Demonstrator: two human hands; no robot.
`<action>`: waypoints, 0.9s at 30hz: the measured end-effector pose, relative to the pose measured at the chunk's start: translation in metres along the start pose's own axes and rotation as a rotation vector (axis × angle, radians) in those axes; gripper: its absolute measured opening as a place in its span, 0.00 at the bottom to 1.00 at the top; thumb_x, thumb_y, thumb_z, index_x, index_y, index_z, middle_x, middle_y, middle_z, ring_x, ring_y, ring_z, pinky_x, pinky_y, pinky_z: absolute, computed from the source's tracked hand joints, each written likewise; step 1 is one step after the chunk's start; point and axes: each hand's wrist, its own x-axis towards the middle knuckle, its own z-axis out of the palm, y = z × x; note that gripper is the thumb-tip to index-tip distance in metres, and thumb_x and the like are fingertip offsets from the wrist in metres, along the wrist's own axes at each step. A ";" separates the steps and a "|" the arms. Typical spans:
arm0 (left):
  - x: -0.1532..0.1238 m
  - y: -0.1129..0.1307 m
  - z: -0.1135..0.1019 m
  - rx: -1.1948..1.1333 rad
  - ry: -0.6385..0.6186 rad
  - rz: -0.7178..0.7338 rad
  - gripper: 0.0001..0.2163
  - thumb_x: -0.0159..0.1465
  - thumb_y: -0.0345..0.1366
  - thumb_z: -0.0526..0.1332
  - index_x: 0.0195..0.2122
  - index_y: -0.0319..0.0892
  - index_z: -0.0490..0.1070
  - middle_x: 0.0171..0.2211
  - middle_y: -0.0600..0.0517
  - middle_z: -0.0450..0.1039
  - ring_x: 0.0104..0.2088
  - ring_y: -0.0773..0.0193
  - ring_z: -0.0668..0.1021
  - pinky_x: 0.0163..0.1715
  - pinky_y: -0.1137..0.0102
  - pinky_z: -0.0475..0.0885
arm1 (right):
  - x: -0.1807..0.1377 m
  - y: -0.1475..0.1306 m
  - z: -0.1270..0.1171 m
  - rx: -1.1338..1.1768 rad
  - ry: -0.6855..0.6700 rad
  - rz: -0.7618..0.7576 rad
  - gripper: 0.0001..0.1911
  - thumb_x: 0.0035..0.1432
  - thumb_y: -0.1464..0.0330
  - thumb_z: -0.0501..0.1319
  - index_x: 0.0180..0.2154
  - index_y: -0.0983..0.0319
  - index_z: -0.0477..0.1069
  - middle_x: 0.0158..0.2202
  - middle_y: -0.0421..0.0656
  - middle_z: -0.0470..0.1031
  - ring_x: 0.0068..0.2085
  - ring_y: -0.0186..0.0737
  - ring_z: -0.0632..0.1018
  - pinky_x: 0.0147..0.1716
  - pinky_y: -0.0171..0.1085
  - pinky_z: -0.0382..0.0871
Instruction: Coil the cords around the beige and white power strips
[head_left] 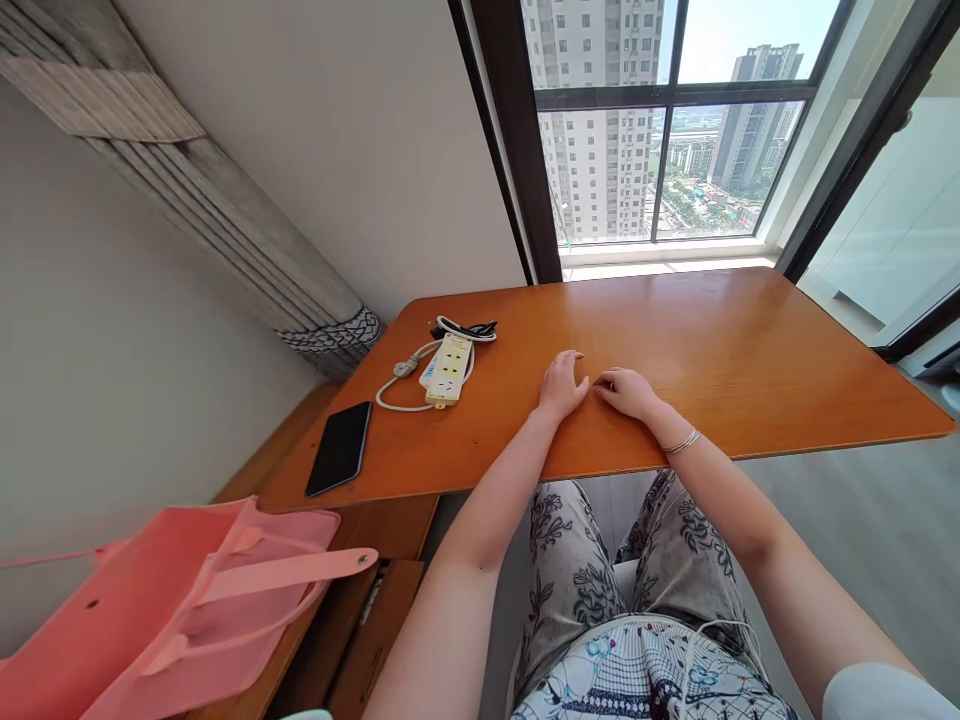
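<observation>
My left hand [564,386] rests on the brown wooden tabletop [697,350], fingers loosely bent and thumb held apart, with nothing in it. Close beside it, my right hand [627,393] also lies on the wood, its fingers relaxed and slightly curled toward the left hand. No object shows in the right hand, and a thin silver bracelet [682,441] circles that wrist. The nearest object to my left hand is a white power strip [450,368], lying to its left with its cord looped around it.
A dark cable [478,329] lies at the strip's far end. Near the table's left edge is a black tablet or phone [339,448]. A pink bag [187,600] sits at lower left on a wooden surface. Beyond the table is a window [667,170]; a tied curtain [247,230] hangs left.
</observation>
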 end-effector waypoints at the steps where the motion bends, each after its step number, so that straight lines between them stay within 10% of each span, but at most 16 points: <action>1: -0.002 0.000 0.003 -0.014 -0.048 0.040 0.20 0.61 0.31 0.60 0.55 0.40 0.68 0.60 0.40 0.66 0.61 0.52 0.70 0.62 0.57 0.65 | 0.000 0.000 0.000 -0.011 -0.015 -0.006 0.12 0.66 0.64 0.57 0.42 0.60 0.79 0.41 0.45 0.80 0.41 0.39 0.78 0.40 0.34 0.66; 27: -0.005 0.000 -0.001 -0.055 -0.101 0.138 0.11 0.63 0.30 0.56 0.44 0.42 0.73 0.47 0.45 0.76 0.49 0.56 0.77 0.53 0.61 0.72 | -0.001 -0.001 0.000 -0.033 -0.040 -0.011 0.11 0.65 0.64 0.58 0.38 0.58 0.78 0.40 0.43 0.81 0.40 0.41 0.78 0.35 0.34 0.62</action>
